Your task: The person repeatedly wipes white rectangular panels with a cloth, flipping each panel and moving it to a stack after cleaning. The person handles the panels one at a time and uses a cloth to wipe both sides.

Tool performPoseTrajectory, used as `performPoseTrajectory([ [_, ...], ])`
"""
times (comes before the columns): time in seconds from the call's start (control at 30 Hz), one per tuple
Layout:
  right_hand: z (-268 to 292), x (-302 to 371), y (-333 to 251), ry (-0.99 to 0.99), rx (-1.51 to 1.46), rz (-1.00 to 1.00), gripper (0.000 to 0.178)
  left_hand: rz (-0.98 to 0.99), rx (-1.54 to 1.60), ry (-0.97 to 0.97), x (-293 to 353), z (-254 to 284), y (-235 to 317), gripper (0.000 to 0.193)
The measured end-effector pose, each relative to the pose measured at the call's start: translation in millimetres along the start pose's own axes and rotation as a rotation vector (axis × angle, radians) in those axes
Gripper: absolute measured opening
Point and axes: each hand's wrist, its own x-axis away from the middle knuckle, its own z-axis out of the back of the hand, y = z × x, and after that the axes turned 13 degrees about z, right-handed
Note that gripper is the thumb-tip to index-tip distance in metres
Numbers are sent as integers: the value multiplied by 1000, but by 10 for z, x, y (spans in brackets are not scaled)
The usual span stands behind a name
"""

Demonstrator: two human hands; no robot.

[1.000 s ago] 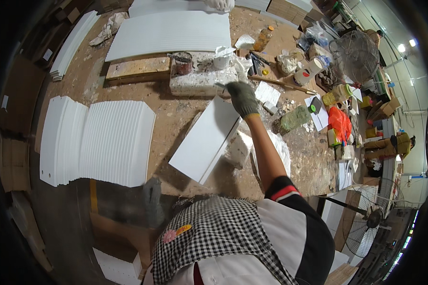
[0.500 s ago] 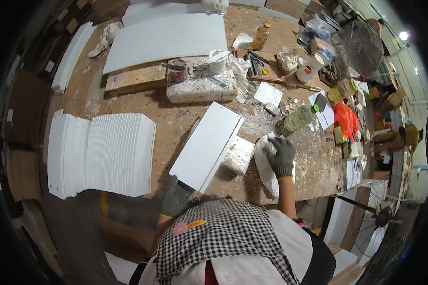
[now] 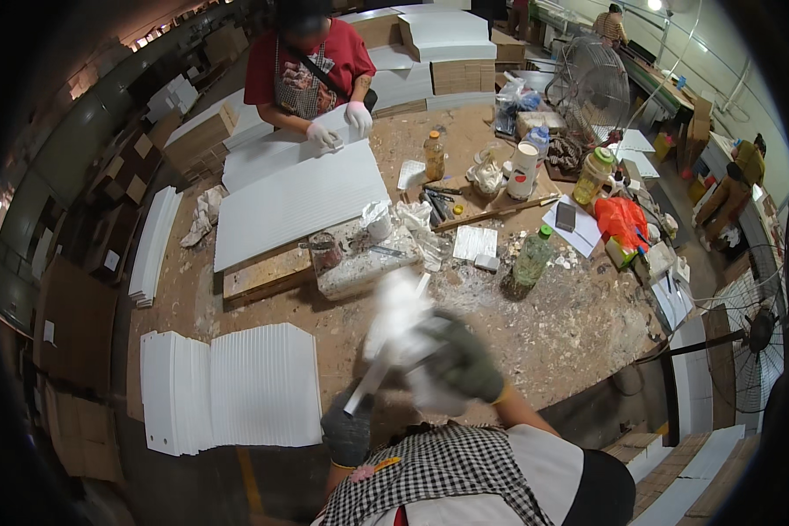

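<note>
My left hand (image 3: 346, 430), in a dark grey-green glove, grips the lower end of a white panel (image 3: 368, 383). The panel is tilted up, so mostly its narrow edge shows. My right hand (image 3: 463, 355), gloved the same way and smeared by motion, is closed on a white cloth (image 3: 434, 390) against the panel's right side. Part of the cloth hangs below the fingers. A bright white blur beyond the hand hides where panel and cloth meet. The foil-like wrapped block seen earlier beside the panel cannot be made out.
Left of me lies a fanned stack of white panels (image 3: 263, 386). Ahead stands a paint-stained block (image 3: 359, 272) bearing a cup (image 3: 377, 219) and a tin (image 3: 324, 252). A green-capped bottle (image 3: 532, 259) stands right. Across the table, a white-gloved co-worker (image 3: 311, 79) handles large white boards (image 3: 302, 206).
The panel has gone from lying flat to tilted on edge. My right hand has brought the cloth leftward from the table to it. The view has tilted up, showing the co-worker.
</note>
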Motion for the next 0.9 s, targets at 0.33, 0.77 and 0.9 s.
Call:
performPoseTrajectory([
  [0.33,-505,-189,1774,-297,255,150,40,1,-57,94,507,-162,348,28],
  [0.77,1064,214,1519,240,-94,-462,42,-994,-682,-22,313,-716,-482,48],
  [0.9,-31,258,550,-428,192,-285,43,-904,-775,-274,181,-909,-796,26],
])
